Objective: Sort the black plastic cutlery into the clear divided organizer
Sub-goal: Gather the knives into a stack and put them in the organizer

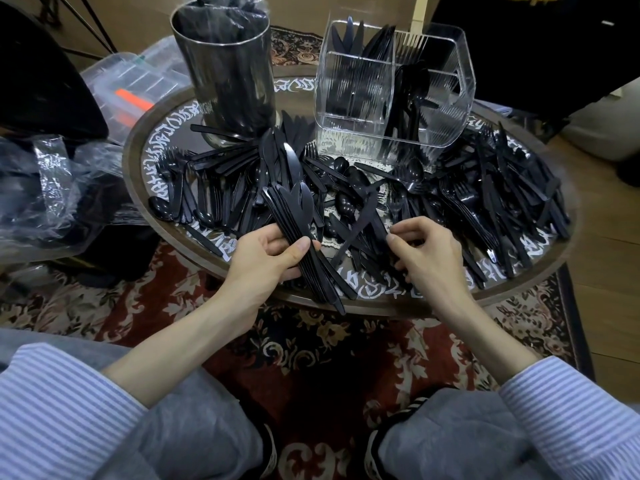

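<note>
Black plastic knives, forks and spoons lie heaped [460,202] across a round table [166,233]. My left hand [266,258] grips a bundle of black knives [294,216], blades pointing up and away. Over the pile at the near right, my right hand [422,251] has its fingers curled and its fingertips among the loose pieces; whether it holds one I cannot tell. The clear divided organizer [349,98] stands at the far side of the table, with knives, forks and spoons standing in separate compartments.
A tall dark metal canister [225,74] wrapped in plastic film and full of cutlery stands at the back left. Crumpled clear plastic bags [52,188] and a clear storage box [131,81] sit to the left. A patterned red rug [311,368] covers the floor under my knees.
</note>
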